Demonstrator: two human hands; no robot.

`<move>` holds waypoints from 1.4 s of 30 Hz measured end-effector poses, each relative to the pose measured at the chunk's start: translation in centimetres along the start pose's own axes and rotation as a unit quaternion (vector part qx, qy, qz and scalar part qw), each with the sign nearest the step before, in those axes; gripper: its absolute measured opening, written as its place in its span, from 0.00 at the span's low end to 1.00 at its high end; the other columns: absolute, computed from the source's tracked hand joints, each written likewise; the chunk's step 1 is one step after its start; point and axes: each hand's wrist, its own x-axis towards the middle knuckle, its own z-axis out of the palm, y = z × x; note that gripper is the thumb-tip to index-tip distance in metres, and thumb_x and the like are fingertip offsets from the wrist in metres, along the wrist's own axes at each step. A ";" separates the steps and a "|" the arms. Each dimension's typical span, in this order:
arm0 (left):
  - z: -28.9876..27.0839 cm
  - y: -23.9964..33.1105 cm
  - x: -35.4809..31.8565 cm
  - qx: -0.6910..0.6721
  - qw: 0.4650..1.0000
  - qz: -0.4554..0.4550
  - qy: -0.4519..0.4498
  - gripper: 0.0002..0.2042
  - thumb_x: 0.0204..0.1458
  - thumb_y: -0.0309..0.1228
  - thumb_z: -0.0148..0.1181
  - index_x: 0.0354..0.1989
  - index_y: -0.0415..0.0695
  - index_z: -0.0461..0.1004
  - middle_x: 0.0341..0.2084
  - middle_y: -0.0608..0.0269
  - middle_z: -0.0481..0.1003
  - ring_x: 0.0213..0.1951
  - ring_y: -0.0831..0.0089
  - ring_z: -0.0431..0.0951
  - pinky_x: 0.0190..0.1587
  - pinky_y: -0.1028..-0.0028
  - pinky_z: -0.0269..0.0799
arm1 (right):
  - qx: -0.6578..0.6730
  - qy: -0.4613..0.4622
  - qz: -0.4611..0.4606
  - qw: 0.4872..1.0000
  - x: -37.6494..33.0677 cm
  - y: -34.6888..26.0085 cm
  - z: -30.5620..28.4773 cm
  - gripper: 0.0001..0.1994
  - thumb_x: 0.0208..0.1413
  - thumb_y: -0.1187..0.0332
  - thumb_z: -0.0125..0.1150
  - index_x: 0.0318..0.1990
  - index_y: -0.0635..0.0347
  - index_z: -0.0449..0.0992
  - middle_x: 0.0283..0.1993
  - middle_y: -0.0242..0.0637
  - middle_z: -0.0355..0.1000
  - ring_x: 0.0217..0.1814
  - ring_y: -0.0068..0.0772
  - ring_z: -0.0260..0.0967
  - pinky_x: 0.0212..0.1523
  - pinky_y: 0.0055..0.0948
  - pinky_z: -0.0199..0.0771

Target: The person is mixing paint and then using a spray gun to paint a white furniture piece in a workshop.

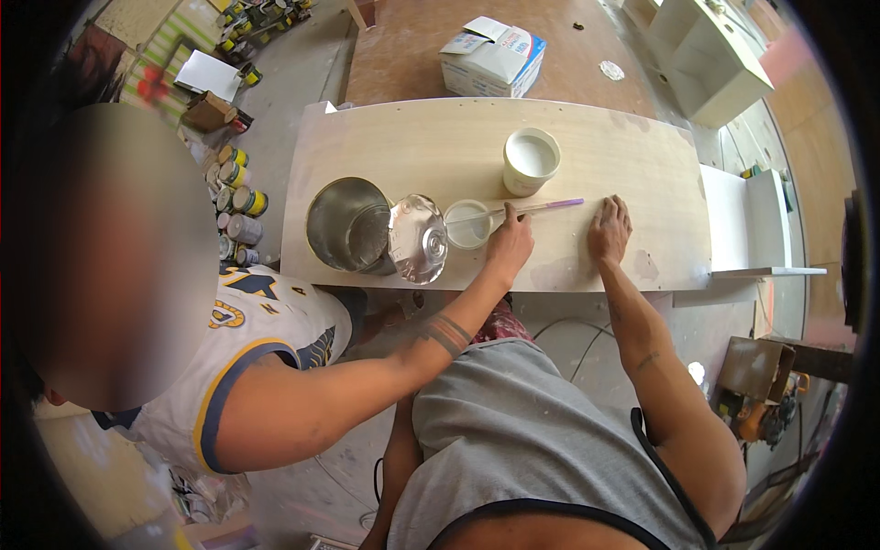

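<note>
My right hand (610, 229) rests palm down on the pale wooden panel (605, 147), its fingers stretched out and nothing held. My left arm (400, 463) hangs down beside my body, and its hand is out of sight. A co-worker's hand (511, 243) reaches across from the left and holds a thin stick with a purple end (556, 204). The stick's other end lies over a small translucent cup (467, 225). Left of that cup stands an open metal can (348, 220) with its shiny lid (419, 240) bent out. Behind, a white tub (531, 160) contains white liquid.
The co-worker (284, 321) stands close at my left. A cardboard box (493, 57) sits on a brown surface beyond the panel. Several paint cans (246, 200) line the floor at left. White cabinet pieces (747, 215) stand at right, above a cardboard carton (753, 368).
</note>
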 end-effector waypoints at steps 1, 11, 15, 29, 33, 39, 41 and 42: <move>1.2 -1.2 0.2 0.004 1.000 -0.010 0.003 0.13 0.59 0.28 0.53 0.47 0.34 0.76 0.58 0.32 0.67 0.41 0.55 0.84 0.30 0.71 0.83 | 0.010 -0.004 -0.008 1.000 0.2 -1.0 0.1 0.20 0.65 0.63 0.51 0.63 0.55 0.68 0.71 0.39 0.60 0.77 0.43 0.50 0.75 0.41 0.48; 5.1 1.6 3.7 -0.024 0.996 0.014 0.084 0.14 0.57 0.32 0.57 0.44 0.32 0.78 0.52 0.37 0.71 0.47 0.46 0.81 0.37 0.68 0.85 | -0.010 0.009 0.005 1.000 0.9 1.5 0.3 0.20 0.65 0.62 0.50 0.63 0.55 0.68 0.71 0.39 0.61 0.76 0.43 0.51 0.74 0.41 0.49; 8.5 -4.2 4.6 0.103 0.977 0.060 0.175 0.15 0.55 0.36 0.60 0.43 0.35 0.74 0.49 0.31 0.70 0.41 0.50 0.83 0.35 0.66 0.84 | 0.018 -0.004 -0.042 0.999 2.0 -3.2 1.4 0.20 0.65 0.62 0.50 0.63 0.55 0.68 0.71 0.39 0.61 0.76 0.43 0.51 0.74 0.41 0.49; 3.3 3.8 5.2 0.140 0.982 0.098 0.074 0.15 0.55 0.33 0.59 0.44 0.34 0.76 0.45 0.43 0.72 0.52 0.50 0.75 0.39 0.69 0.85 | 0.003 -0.002 -0.001 1.000 1.9 1.0 0.7 0.20 0.66 0.62 0.49 0.62 0.54 0.68 0.71 0.40 0.60 0.77 0.43 0.51 0.74 0.42 0.48; 2.6 3.3 6.4 -0.035 0.997 -0.003 0.073 0.16 0.57 0.30 0.55 0.46 0.29 0.75 0.46 0.43 0.72 0.57 0.50 0.71 0.42 0.72 0.85 | 0.024 -0.009 -0.005 1.000 2.6 0.9 0.7 0.19 0.67 0.63 0.47 0.62 0.54 0.68 0.71 0.40 0.60 0.77 0.44 0.50 0.74 0.42 0.48; 2.2 3.5 7.2 -0.010 0.996 0.037 0.081 0.17 0.53 0.36 0.64 0.43 0.35 0.72 0.50 0.44 0.67 0.42 0.53 0.82 0.38 0.63 0.85 | 0.030 -0.002 0.003 1.000 2.8 2.1 1.2 0.18 0.68 0.64 0.44 0.62 0.54 0.69 0.71 0.40 0.61 0.77 0.45 0.50 0.74 0.42 0.48; 2.4 2.7 7.1 0.002 0.996 0.033 0.079 0.17 0.53 0.36 0.64 0.43 0.35 0.72 0.50 0.44 0.67 0.42 0.53 0.82 0.38 0.63 0.86 | 0.035 -0.002 -0.007 0.999 3.2 1.0 1.1 0.18 0.69 0.64 0.43 0.62 0.55 0.69 0.71 0.41 0.61 0.77 0.45 0.51 0.74 0.42 0.48; 2.7 2.9 6.9 0.006 0.997 0.042 0.067 0.17 0.53 0.36 0.64 0.43 0.35 0.72 0.51 0.44 0.67 0.42 0.53 0.82 0.38 0.63 0.86 | 0.031 -0.002 -0.004 1.000 3.0 1.4 1.2 0.18 0.69 0.64 0.42 0.62 0.55 0.69 0.71 0.41 0.61 0.77 0.45 0.51 0.74 0.42 0.48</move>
